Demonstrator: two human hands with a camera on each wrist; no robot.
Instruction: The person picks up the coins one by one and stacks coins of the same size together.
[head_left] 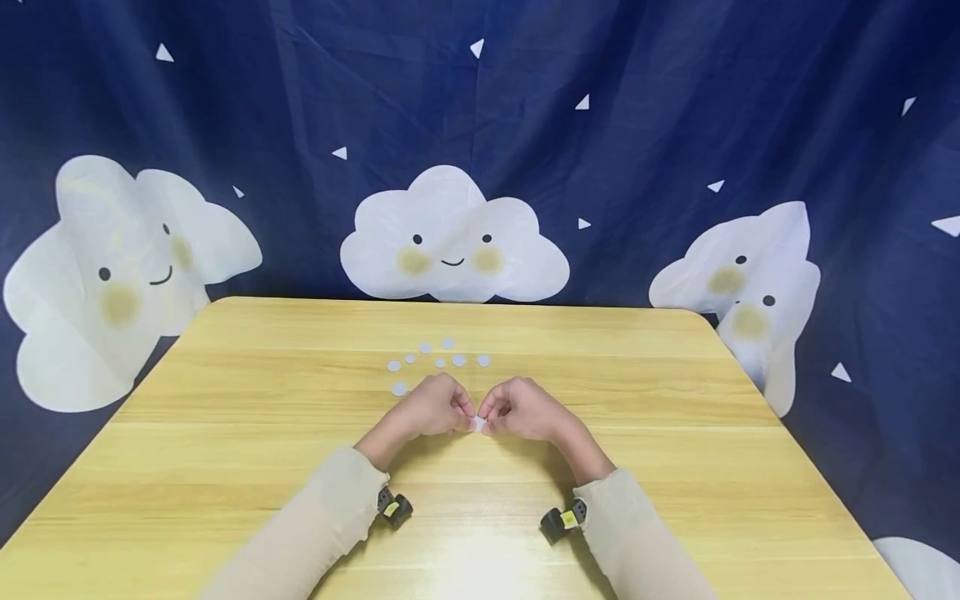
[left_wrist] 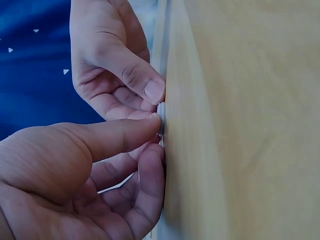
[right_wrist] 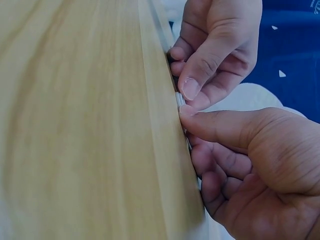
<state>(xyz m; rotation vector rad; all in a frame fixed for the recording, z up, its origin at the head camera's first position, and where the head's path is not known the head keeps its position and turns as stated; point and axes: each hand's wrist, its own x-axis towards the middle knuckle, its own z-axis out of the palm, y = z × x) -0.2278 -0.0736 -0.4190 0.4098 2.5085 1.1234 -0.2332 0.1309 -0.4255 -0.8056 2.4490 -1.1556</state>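
My left hand (head_left: 437,406) and right hand (head_left: 525,408) meet over the middle of the table, thumbs and fingertips almost touching. Between them lies a small stack of thin white discs (head_left: 479,424) on the wood. In the left wrist view the layered edge of the stack (left_wrist: 161,114) shows between the two thumbs, low against the tabletop. Each hand pinches one side of it with thumb and curled fingers. From the right wrist, the same stack (right_wrist: 180,99) is partly covered by the fingertips, so how many discs it has is hard to tell.
Several loose white discs of differing sizes, one of them (head_left: 458,360), lie flat just beyond the hands. The nearest disc (head_left: 400,388) is left of the left hand. A wooden table (head_left: 225,467) spans the view, with a dark blue cloud-print curtain (head_left: 630,167) behind its far edge.
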